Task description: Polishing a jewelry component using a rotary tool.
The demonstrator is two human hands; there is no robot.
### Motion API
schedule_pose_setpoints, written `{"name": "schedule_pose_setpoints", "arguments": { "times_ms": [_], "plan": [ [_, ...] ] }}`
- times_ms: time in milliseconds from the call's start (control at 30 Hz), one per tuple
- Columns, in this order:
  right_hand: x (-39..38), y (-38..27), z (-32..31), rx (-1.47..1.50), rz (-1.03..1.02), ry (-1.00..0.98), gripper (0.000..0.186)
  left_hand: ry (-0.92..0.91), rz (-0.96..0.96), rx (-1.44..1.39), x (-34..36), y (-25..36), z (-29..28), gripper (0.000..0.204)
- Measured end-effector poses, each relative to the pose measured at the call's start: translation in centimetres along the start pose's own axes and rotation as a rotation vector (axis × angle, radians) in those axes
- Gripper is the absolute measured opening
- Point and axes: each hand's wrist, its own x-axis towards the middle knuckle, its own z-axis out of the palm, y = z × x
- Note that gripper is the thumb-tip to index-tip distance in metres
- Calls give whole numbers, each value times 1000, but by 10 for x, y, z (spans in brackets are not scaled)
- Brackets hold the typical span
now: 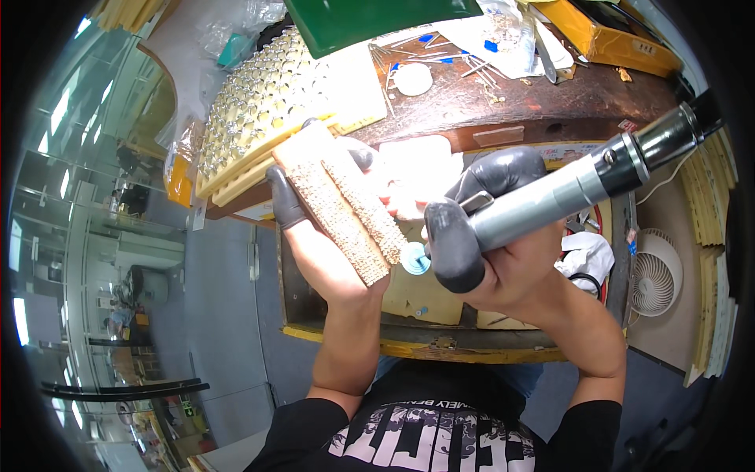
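Note:
My left hand (313, 250) is closed around a long tan block (366, 228) with a rough, grainy surface and a groove running along it. Dark covers sit on several of its fingertips. In my right hand (519, 263), a silver and black rotary tool handpiece (550, 200) is gripped like a thick pen, with black covers on the thumb and a finger. The tool's tip carries a small light-blue disc (415, 258), at the near right end of the block. Whether disc and block touch, I cannot tell. Glare hides detail just beyond the block.
A yellow tray of shiny metal pieces (259, 106) stands at the far left. Tool bits (480, 69), a white round pad (413, 79) and a green panel (377, 23) are at the back. Below my hands is an open drawer (425, 346); a white fan (655, 275) stands right.

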Motion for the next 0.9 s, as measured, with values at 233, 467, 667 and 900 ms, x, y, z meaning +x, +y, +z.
{"name": "schedule_pose_setpoints", "arguments": {
  "times_ms": [233,467,667,900],
  "plan": [
    [-7,1,-1,121,107,-58,23,12,-45,-28,-4,2,7,52],
    [-8,0,0,147,126,-42,24,106,10,130,-7,3,16,57],
    [1,0,0,70,38,6,16,119,19,169,-9,5,14,59],
    [-1,-5,2,108,116,55,10,150,48,199,-9,2,18,59]
  ]
}}
